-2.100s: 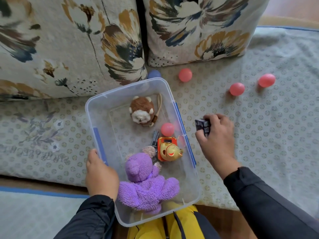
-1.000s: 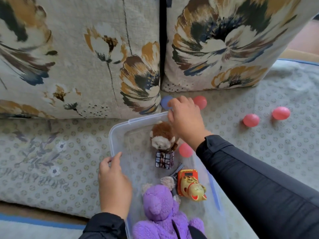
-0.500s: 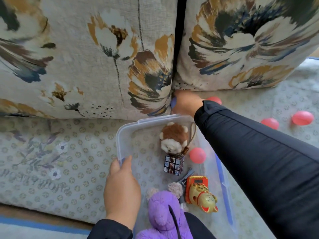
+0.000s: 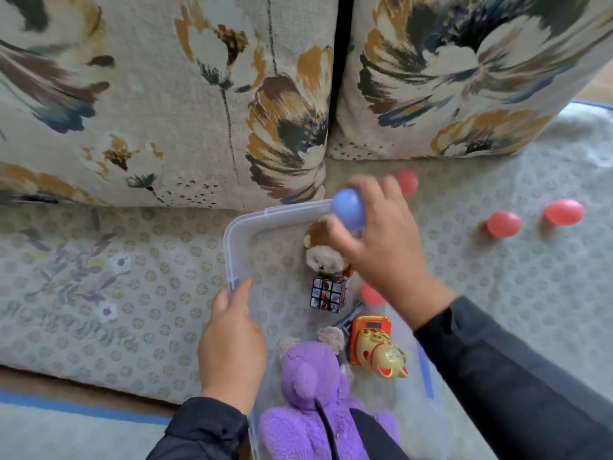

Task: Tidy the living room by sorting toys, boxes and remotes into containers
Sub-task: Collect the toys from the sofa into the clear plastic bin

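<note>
A clear plastic bin (image 4: 245, 224) sits on the sofa seat. Inside lie a brown plush (image 4: 320, 257), a picture cube (image 4: 328, 293), a pink ball (image 4: 371, 295), a gold lucky-cat toy (image 4: 378, 351) and a purple teddy (image 4: 315, 393). My right hand (image 4: 381, 247) holds a blue ball (image 4: 348, 209) over the bin's far end, above the brown plush. My left hand (image 4: 232, 343) grips the bin's left rim. Three pink balls (image 4: 406, 182) (image 4: 504, 224) (image 4: 564, 212) lie on the seat to the right.
Two floral cushions (image 4: 166, 94) (image 4: 447, 78) stand against the sofa back just behind the bin. The patterned seat cover (image 4: 116, 293) spreads left and right of the bin. A blue-edged mat (image 4: 66, 433) lies on the floor at lower left.
My right hand dropped the cube in the bin, reached to the gap between the cushions, and came back holding the blue ball over the bin. My left hand stayed on the rim.
</note>
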{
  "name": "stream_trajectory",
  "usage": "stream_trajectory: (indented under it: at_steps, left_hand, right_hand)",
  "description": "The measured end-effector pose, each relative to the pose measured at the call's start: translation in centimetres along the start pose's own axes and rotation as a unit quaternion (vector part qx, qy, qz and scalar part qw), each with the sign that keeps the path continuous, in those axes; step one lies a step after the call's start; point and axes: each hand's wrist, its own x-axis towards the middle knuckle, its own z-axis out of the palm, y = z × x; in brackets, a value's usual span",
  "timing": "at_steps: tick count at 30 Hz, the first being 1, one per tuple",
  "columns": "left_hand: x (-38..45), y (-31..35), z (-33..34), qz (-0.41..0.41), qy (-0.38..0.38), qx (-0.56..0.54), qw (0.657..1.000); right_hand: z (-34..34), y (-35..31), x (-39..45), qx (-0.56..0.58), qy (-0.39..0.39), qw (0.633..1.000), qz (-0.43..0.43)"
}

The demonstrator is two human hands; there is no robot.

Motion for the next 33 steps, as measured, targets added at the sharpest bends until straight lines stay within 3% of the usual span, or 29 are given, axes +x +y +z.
stream_trajectory:
  at_steps: [5,12,16,19,21,26,30,33]
  left_hand:
    - [-2.0,-0.5,0.9,-0.004,-0.022,0.008,1.0]
    - [-3.4,0.0,1.8,-0.01,-0.005,0.015,1.0]
    - [-3.1,-0.4,2.4,-0.009,0.008,0.036,0.999]
    - [-3.1,-0.2,3.0,-0.017,0.011,0.059,0.998]
    - [-3.1,-0.2,3.2,-0.025,0.014,0.076,0.997]
    - [-3.0,-0.3,3.5,-0.034,0.025,0.073,0.996]
    - [-3.7,-0.6,3.7,-0.043,0.068,-0.015,0.997]
    - [-4.7,-0.7,3.7,-0.086,0.098,-0.073,0.989]
  right_hand:
    - [-0.1,2.5,-7.4,-0.156,-0.107,0.982,0.019]
    - [-0.6,5.7,-4.8,-0.086,0.061,0.993,0.045]
    - [-0.8,8.2,-0.3,-0.014,0.073,0.993,0.094]
    - [-1.2,10.5,2.9,0.106,0.067,0.97,0.206]
    - [-1.1,12.1,4.3,0.089,0.025,0.972,0.217]
    - [1.1,15.6,5.7,-0.066,-0.196,0.972,0.11]
    - [2.0,16.3,5.9,-0.177,-0.207,0.96,0.068]
    - [1.5,15.9,4.9,-0.175,-0.177,0.965,0.085]
